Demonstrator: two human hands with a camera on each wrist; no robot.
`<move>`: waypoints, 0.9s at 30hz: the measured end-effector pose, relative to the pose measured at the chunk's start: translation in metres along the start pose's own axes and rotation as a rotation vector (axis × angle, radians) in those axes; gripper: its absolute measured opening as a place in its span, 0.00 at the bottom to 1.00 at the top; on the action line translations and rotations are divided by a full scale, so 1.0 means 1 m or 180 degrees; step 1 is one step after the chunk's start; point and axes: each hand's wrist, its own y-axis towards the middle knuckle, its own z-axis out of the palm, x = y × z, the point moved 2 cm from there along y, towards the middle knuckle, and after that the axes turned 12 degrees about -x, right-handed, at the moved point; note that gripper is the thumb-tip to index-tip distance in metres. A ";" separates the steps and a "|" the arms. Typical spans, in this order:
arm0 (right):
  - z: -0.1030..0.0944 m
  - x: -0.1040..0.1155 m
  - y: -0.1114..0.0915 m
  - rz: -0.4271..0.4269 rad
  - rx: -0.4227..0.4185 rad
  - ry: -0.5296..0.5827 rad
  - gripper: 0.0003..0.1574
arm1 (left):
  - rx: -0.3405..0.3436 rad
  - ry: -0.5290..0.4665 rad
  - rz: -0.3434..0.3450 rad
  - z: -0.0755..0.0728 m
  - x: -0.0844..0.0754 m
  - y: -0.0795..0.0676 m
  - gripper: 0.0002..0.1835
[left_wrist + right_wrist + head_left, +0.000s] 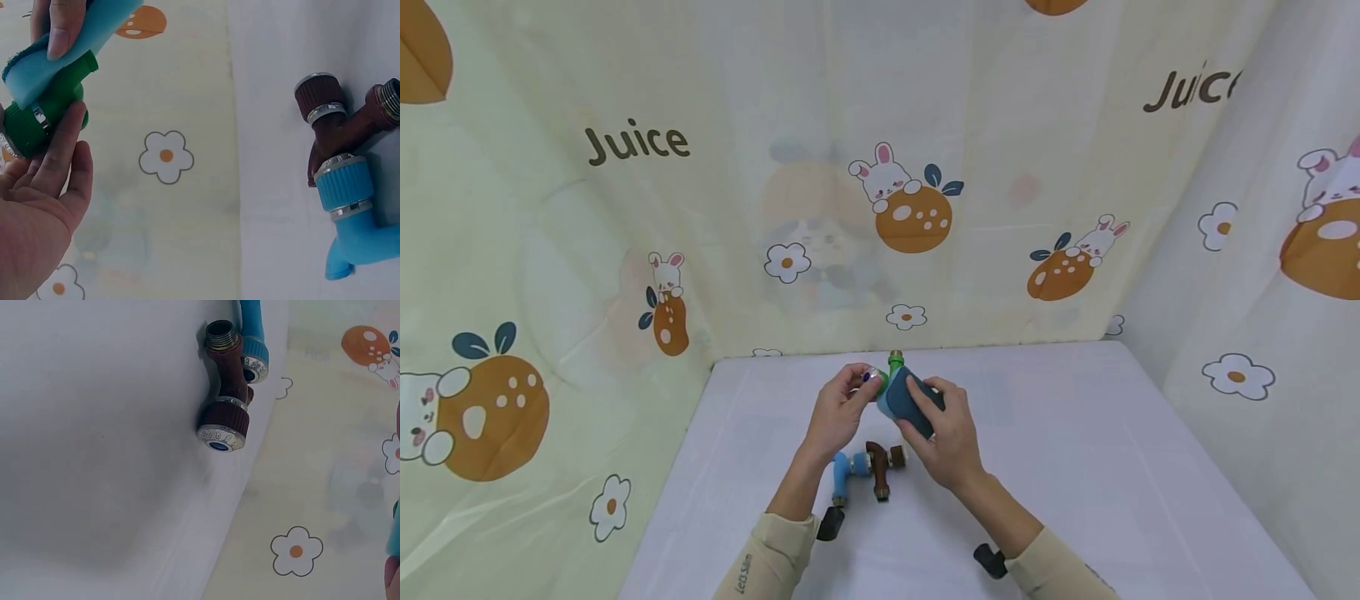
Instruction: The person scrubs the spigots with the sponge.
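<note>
My left hand [837, 410] grips a green tap [896, 362] by its knob end, above the table. In the left wrist view the tap [62, 103] shows a ribbed green knob with silver trim, and the fingers of that hand [37, 209] lie along it. My right hand [953, 435] holds a sponge [912, 407], dark blue on one face and light blue on the other. The sponge [47, 69] is against the green tap's body and hides part of it. Only a little of the right hand and sponge [394, 540] enters the right wrist view.
Below the hands, a blue tap [841, 475] and a brown tap [878, 471] lie side by side on the white table [1060, 467]. Two black pieces, one near the left forearm [831, 523], one by the right sleeve [990, 561], are partly visible. A printed curtain [730, 250] surrounds the table.
</note>
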 end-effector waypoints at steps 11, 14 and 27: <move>0.006 -0.007 0.001 0.1071 0.0052 0.0728 0.40 | 0.0219 -0.0264 0.0031 0.000 0.000 -0.001 0.22; 0.006 -0.009 0.001 0.1410 0.0055 0.1108 0.40 | 0.0346 -0.0429 0.0043 -0.001 0.000 0.000 0.22; 0.003 0.001 0.010 0.2366 0.0108 0.1873 0.37 | 0.0494 -0.0741 0.0242 -0.004 -0.008 0.002 0.18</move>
